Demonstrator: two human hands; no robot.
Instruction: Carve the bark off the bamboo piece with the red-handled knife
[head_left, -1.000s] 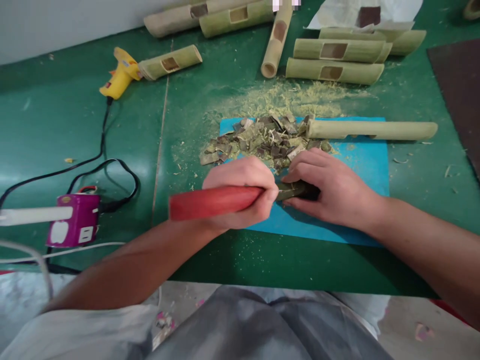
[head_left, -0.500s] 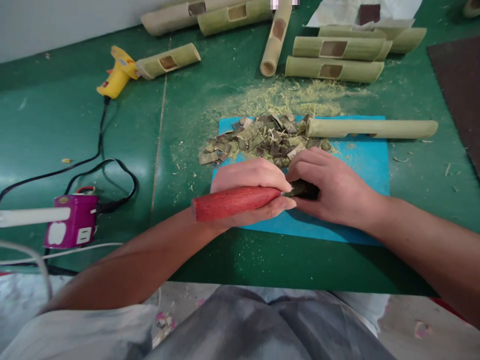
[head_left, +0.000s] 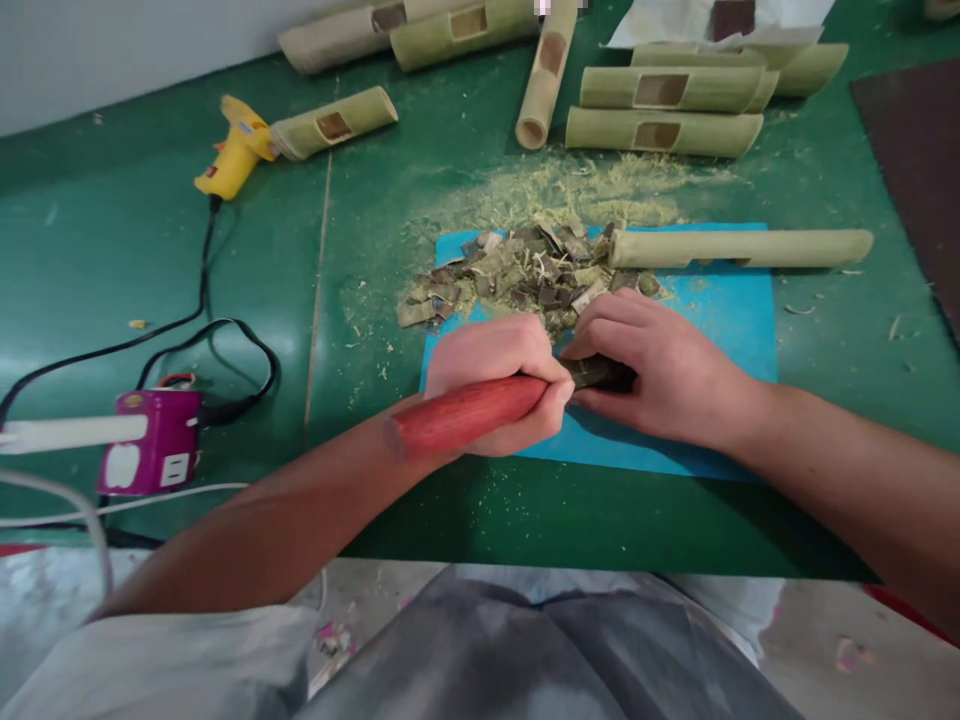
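Observation:
My left hand (head_left: 499, 375) grips the red wooden handle (head_left: 457, 413) of a carving tool, the handle end tilted down toward me. Its blade is hidden between my two hands. My right hand (head_left: 660, 375) presses a small dark green bamboo piece (head_left: 600, 373) onto the blue mat (head_left: 720, 320), fingers curled over it. Just beyond my hands lies a heap of bamboo chips (head_left: 525, 270). A long bamboo tube (head_left: 739, 247) rests across the mat's far edge.
Several cut bamboo tubes (head_left: 660, 130) with square windows lie at the back of the green table (head_left: 150, 250). A yellow glue gun (head_left: 232, 155) sits far left, its black cable running to a purple power strip (head_left: 150, 440). Sawdust (head_left: 592, 190) is scattered behind the mat.
My left hand pushed the red handle rightward toward my right hand, and the handle now tilts down at its near end. My right hand stayed on the bamboo piece.

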